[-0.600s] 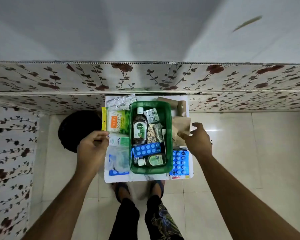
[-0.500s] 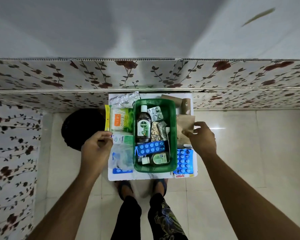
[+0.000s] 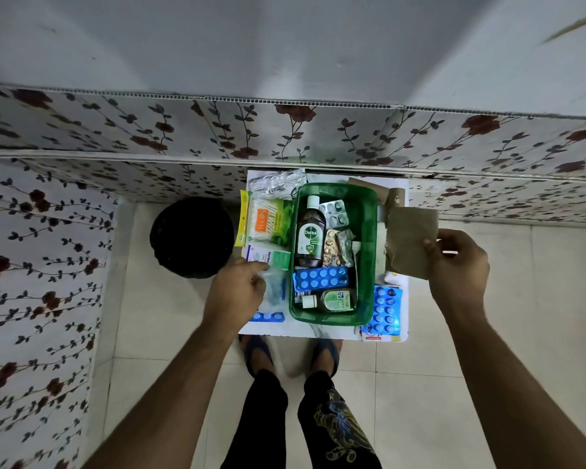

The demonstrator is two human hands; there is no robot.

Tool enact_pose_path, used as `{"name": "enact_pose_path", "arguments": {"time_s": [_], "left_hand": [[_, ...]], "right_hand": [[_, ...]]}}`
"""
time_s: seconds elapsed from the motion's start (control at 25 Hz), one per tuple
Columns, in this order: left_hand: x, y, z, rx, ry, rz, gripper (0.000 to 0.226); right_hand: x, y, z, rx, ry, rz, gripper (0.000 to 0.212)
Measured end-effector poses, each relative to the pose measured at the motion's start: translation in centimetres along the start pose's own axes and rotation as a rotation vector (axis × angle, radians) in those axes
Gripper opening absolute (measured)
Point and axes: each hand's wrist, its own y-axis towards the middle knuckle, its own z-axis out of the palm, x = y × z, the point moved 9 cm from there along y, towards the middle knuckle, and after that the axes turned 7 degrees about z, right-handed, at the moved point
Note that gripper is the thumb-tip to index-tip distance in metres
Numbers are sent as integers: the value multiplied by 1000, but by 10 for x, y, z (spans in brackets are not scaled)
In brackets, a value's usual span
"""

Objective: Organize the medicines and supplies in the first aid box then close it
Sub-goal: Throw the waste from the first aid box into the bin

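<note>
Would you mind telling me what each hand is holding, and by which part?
The right hand pinches the brown paper packet by its right edge. The left hand rests on a clear plastic pouch; a grip cannot be told.

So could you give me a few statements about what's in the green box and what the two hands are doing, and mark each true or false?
1. The brown Dettol bottle lies inside the green plastic box. True.
2. The right hand holds a brown paper packet. True.
3. The left hand grips the small green-labelled bottle. False: it reaches among the packets left of the box.
4. The round black bin stands right of the box. False: left.
5. A blue tablet strip lies in the box. True.
</note>
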Motion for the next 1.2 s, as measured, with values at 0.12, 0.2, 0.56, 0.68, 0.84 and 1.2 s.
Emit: {"name": "enact_pose_path", "arguments": {"time_s": [0.12, 0.2, 0.56, 0.68, 0.84, 1.2], "left_hand": [[3, -7, -27, -75, -167, -105, 14], [25, -18, -50, -158, -333, -271, 12], [232, 3, -70, -336, -545, -576, 14], [320, 55, -38, -214, -526, -597, 15], [387, 109, 4, -67, -417, -492, 22], [431, 103, 45, 115, -684, -636, 10]], "right_hand": [[33, -22, -21, -32, 121, -46, 9], [64, -46, -21, 8, 202, -93, 8], [153, -169, 248, 392, -256, -448, 14], [144, -180, 379, 490, -549, -465, 19], [108, -169, 497, 562, -728, -385, 24], [51, -151, 551, 585, -667, -243, 5]]}}
